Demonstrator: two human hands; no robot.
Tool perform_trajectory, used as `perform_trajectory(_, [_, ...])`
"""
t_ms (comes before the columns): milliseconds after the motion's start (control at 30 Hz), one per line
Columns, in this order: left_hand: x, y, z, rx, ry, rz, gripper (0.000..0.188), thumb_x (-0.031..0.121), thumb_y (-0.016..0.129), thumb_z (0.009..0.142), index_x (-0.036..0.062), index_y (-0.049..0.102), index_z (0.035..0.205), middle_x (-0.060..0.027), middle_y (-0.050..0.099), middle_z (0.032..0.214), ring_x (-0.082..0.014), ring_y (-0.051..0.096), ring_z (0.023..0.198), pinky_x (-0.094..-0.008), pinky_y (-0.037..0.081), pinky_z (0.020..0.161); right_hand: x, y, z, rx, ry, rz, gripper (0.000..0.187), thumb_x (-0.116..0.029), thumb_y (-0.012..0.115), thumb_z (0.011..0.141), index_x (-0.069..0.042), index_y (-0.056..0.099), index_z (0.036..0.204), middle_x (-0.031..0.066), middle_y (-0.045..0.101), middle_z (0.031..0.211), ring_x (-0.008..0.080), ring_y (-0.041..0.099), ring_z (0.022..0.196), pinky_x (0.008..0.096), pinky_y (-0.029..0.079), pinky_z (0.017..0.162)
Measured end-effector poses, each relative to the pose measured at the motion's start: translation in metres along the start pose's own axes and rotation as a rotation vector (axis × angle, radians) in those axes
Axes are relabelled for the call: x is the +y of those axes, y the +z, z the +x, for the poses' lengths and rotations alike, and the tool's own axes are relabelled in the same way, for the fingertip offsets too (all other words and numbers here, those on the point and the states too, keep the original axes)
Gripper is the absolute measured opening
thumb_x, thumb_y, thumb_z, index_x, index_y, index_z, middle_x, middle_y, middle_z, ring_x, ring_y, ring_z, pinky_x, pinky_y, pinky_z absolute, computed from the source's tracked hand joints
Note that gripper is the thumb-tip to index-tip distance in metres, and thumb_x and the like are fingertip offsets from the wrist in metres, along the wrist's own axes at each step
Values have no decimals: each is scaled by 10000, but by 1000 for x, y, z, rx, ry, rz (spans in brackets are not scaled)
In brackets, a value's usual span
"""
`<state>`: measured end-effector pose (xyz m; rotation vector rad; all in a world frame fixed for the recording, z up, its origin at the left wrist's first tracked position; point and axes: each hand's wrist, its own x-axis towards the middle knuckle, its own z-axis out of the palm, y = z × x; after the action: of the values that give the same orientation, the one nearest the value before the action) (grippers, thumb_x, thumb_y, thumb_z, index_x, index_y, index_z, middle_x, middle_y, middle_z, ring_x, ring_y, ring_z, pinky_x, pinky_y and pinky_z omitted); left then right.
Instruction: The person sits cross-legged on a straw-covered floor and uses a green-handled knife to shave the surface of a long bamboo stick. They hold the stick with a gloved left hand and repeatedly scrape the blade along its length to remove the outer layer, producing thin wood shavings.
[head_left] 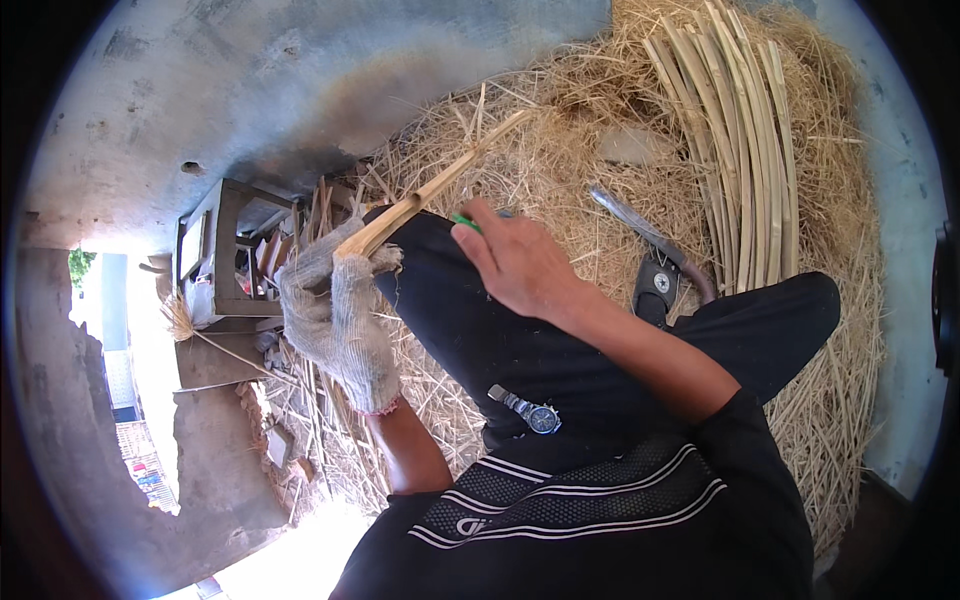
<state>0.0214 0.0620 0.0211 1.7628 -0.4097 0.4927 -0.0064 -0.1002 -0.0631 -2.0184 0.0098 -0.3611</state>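
Observation:
My left hand (345, 320) wears a pale knitted work glove and is closed round a split bamboo piece (440, 183). The bamboo slants up and to the right, with a hollow showing near its middle. Bare and closed, my right hand (520, 258) is just right of the bamboo, above my lap. A bit of a green thing (466, 222), perhaps a tool handle, shows at its thumb; the rest is hidden by the fingers. I cannot tell whether it touches the bamboo. On my dark trousers lies a silver wristwatch (543, 418) with a blue dial.
A curved blade (630, 215) with a brown handle lies on the shavings, beside a black case (656, 285) by my knee. Long bamboo strips (745, 150) are bundled at the far right. A cluttered cabinet (232, 250) stands left, and a wall (300, 80) rises beyond.

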Motion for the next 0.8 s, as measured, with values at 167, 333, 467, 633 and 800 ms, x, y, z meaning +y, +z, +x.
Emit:
perform_trajectory(167, [4,7,-10,-28,16,-51,231,116,639,951,-63,562,1074,-231,687,1058,-246,714,706,-339,595,724,32,14,11,41,127,-253,253,-279,484,1024,-28,495,1051,252,609,640,444,641,619,540,504,547])
perform_trajectory(333, [-2,8,-6,-13,25,-178,284,103,709,912,-86,570,1072,-243,697,1064,-264,739,758,-320,606,701,15,6,11,112,-156,-173,163,-184,563,987,-40,490,966,211,559,535,421,614,536,531,473,489])
perform_trajectory(467, [4,15,-5,-11,60,-117,319,151,722,913,-80,576,1075,-235,706,1052,-258,741,760,-326,604,703,12,8,17,25,48,-134,161,-179,559,989,-30,496,984,216,569,555,432,617,552,537,480,513])
perform_trajectory(633, [-1,12,-8,-47,86,-6,263,137,638,954,-85,559,1072,-256,680,1050,-260,715,693,-359,603,723,23,2,17,105,-13,-169,157,-172,563,986,-24,511,995,226,575,568,442,612,553,524,475,498])
perform_trajectory(800, [4,19,-9,-29,78,11,276,151,640,956,-81,555,1077,-261,679,1056,-269,720,698,-376,609,711,31,6,15,158,-41,-187,173,-183,578,977,-31,531,1045,226,570,559,442,602,535,522,473,494])
